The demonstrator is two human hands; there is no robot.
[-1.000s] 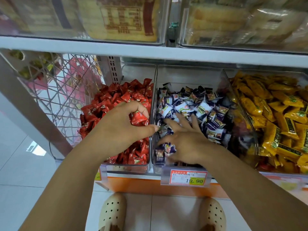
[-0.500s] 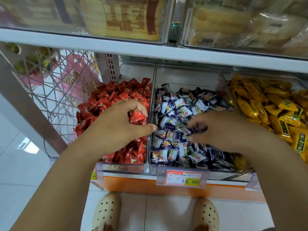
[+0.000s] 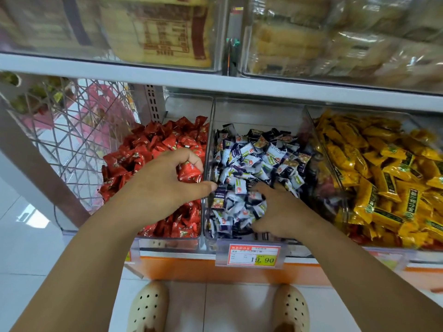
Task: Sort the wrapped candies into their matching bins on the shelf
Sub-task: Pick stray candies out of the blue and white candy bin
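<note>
The left hand (image 3: 163,188) hangs over the left bin (image 3: 167,243), fingers curled round a few red candies (image 3: 189,172) from the heap filling that bin, thumb stretched out to the divider wall. Just beside it, the right hand (image 3: 280,212) is sunk in the middle bin (image 3: 259,109) — fingers and thumb curled round a clump of blue-and-white candies (image 3: 254,159) near the front of the pile. Further right a third bin (image 3: 309,121) holds yellow candies (image 3: 383,176), and a price tag (image 3: 251,256) reading 19.90 hangs at the shelf edge below the middle bin — above two cream clogs (image 3: 148,307).
</note>
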